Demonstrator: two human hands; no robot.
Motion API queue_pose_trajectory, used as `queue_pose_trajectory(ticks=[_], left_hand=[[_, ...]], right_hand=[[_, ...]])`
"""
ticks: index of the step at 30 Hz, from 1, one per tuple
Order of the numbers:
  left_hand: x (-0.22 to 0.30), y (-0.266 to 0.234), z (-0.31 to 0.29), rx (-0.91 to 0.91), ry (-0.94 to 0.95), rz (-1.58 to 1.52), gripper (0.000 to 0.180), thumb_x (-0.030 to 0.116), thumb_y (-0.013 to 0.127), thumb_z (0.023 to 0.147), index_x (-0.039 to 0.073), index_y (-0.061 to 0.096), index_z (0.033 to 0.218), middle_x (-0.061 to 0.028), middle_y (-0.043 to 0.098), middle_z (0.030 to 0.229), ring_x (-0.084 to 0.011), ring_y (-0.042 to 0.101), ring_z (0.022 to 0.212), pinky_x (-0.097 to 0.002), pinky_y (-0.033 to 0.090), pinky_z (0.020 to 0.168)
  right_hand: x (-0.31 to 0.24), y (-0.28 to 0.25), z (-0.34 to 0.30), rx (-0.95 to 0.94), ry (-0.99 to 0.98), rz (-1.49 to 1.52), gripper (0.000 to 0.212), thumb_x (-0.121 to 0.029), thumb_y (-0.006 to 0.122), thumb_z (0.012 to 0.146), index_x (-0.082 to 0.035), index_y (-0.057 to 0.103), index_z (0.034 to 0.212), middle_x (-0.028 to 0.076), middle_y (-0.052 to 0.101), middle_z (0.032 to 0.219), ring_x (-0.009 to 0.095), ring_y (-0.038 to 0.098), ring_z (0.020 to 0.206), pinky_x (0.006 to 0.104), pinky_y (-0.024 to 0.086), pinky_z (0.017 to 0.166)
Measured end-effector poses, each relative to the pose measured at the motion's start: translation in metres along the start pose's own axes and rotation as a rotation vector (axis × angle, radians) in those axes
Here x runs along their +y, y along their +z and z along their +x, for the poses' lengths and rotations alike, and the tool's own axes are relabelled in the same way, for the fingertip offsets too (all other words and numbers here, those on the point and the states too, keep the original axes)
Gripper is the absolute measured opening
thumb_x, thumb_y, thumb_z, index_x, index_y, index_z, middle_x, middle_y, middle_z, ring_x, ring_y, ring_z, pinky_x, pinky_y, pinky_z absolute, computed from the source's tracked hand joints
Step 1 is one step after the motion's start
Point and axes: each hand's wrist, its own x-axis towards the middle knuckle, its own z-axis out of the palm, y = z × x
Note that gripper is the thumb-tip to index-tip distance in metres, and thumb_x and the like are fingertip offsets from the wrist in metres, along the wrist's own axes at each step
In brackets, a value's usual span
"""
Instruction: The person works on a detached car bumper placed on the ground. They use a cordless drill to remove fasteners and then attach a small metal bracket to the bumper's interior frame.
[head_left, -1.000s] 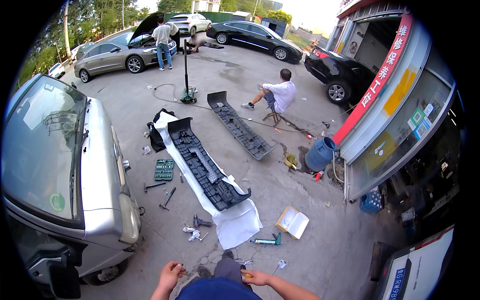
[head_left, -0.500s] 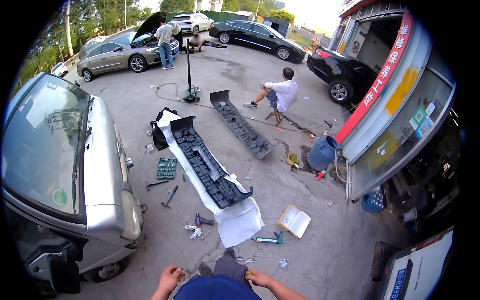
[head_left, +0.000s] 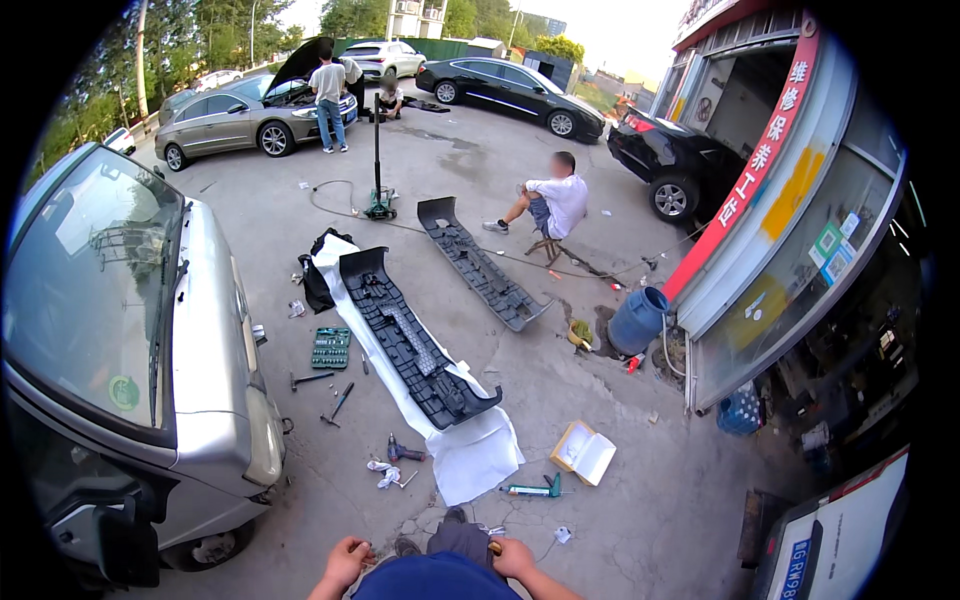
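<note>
My left hand (head_left: 347, 562) hangs low in front of me with its fingers curled together; whatever they may pinch is too small to make out. Across from it, my right hand (head_left: 513, 559) is closed on a small yellowish-brown object (head_left: 494, 548), mostly hidden by the fingers. Ahead of my feet lies a long black plastic bumper-like panel (head_left: 405, 335) on a white sheet (head_left: 478, 468). A green caulking gun (head_left: 533, 489) rests on the ground to the right of the sheet. On its left are a cordless drill (head_left: 404, 451) and a crumpled white cloth (head_left: 385, 472).
A silver van (head_left: 212, 340) stands close on the left. Beyond the sheet lie two hammers (head_left: 340, 404) and a green socket set (head_left: 330, 348). An open box (head_left: 583, 453), a second black panel (head_left: 478, 265), a blue barrel (head_left: 637, 320) and a seated person (head_left: 560, 205) are rightward.
The view has shifted slightly, so the ground things sit a little lower and further left. Both hands stay low at my sides, fingers still curled. The seated person's head has turned.
</note>
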Motion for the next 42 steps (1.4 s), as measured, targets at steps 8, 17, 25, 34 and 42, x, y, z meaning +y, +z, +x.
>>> queue_pose_trajectory(ticks=[8, 17, 25, 34, 42], left_hand=[[-0.030, 0.002, 0.011, 0.041, 0.007, -0.039, 0.023, 0.020, 0.061, 0.111, -0.001, 0.067, 0.120, -0.0148, 0.078, 0.103, -0.0205, 0.076, 0.086, -0.0328, 0.058, 0.075], [-0.038, 0.027, 0.005, 0.091, 0.030, -0.087, 0.026, 0.021, 0.062, 0.110, -0.002, 0.067, 0.121, -0.0144, 0.077, 0.102, -0.0215, 0.076, 0.086, -0.0360, 0.059, 0.077], [-0.169, -0.010, -0.009, 0.273, -0.210, -0.101, 0.022, 0.020, 0.065, 0.108, 0.000, 0.066, 0.116, -0.0144, 0.077, 0.094, -0.0232, 0.076, 0.073, -0.0378, 0.058, 0.063], [-0.260, -0.086, -0.084, 0.326, -0.567, -0.043, 0.026, 0.023, 0.058, 0.108, 0.003, 0.066, 0.123, -0.0180, 0.078, 0.099, -0.0296, 0.077, 0.071, -0.0410, 0.057, 0.055], [-0.215, -0.100, -0.086, 0.355, -0.479, -0.062, 0.026, 0.024, 0.059, 0.108, 0.003, 0.067, 0.121, -0.0160, 0.077, 0.099, -0.0252, 0.076, 0.076, -0.0375, 0.057, 0.062]], right_hand=[[0.018, -0.017, -0.005, 0.085, 0.201, -0.207, 0.029, -0.024, 0.067, 0.085, -0.013, 0.080, 0.109, 0.018, 0.076, 0.118, 0.038, 0.075, 0.105, 0.0498, 0.060, 0.090], [0.066, -0.028, 0.027, -0.106, 0.291, -0.129, 0.038, -0.026, 0.070, 0.088, -0.010, 0.076, 0.122, 0.023, 0.075, 0.126, 0.040, 0.074, 0.113, 0.0491, 0.060, 0.095], [0.014, -0.137, 0.020, -0.557, 0.184, 0.644, 0.057, -0.035, 0.064, 0.103, -0.013, 0.057, 0.155, 0.011, 0.073, 0.126, 0.017, 0.065, 0.092, 0.0327, 0.056, 0.083], [-0.219, -0.254, -0.055, -0.166, -0.367, 0.522, 0.040, -0.014, 0.073, 0.101, -0.004, 0.063, 0.138, 0.011, 0.070, 0.102, 0.013, 0.064, 0.088, 0.0316, 0.053, 0.080], [-0.242, -0.247, -0.072, -0.218, -0.412, 1.057, 0.021, -0.012, 0.072, 0.105, 0.001, 0.070, 0.122, 0.003, 0.067, 0.107, 0.010, 0.064, 0.096, 0.0253, 0.052, 0.087]])
